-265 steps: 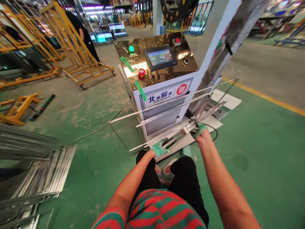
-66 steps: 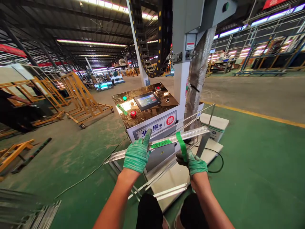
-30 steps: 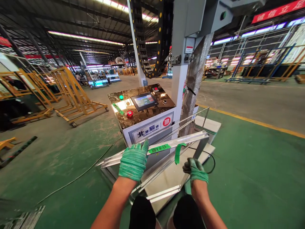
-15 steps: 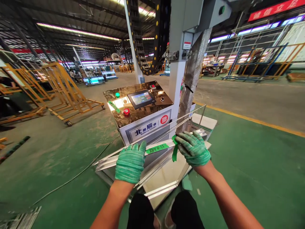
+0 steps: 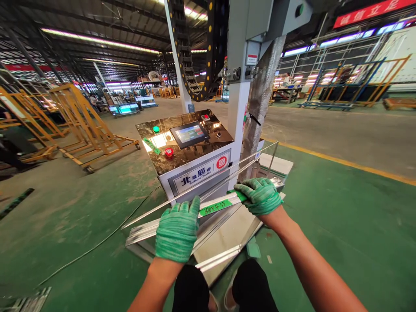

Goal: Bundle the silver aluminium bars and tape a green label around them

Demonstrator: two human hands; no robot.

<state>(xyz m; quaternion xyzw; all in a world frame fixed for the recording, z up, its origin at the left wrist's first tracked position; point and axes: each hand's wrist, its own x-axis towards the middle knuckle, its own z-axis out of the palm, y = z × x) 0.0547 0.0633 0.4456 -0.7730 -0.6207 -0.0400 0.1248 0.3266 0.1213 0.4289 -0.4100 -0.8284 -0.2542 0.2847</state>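
A bundle of long, thin silvery metal strips point(image 5: 143, 232) lies slanting across in front of me. My left hand point(image 5: 177, 232), in a green-and-white work glove, is closed over the bundle left of its middle. My right hand point(image 5: 261, 197), gloved the same way, grips the bundle nearer its right end, fingers pressed on a green tape band point(image 5: 238, 196) wrapped round it. Between the hands, a green tape label point(image 5: 214, 207) carries handwriting that looks like "810X4-55". The undersides of the strips and my fingertips beneath them are hidden.
A control cabinet point(image 5: 195, 176) with a touchscreen point(image 5: 189, 133) and a red button point(image 5: 169, 153) stands just beyond the bundle. Thin metal frames point(image 5: 224, 255) and a pale board lie below it. A yellow rack point(image 5: 81, 125) stands left; a cable point(image 5: 97, 247) crosses the floor.
The tape end that hung loose below the bundle now lies against it under my right hand. My left hand still holds the strips, and the whole view has shifted slightly.
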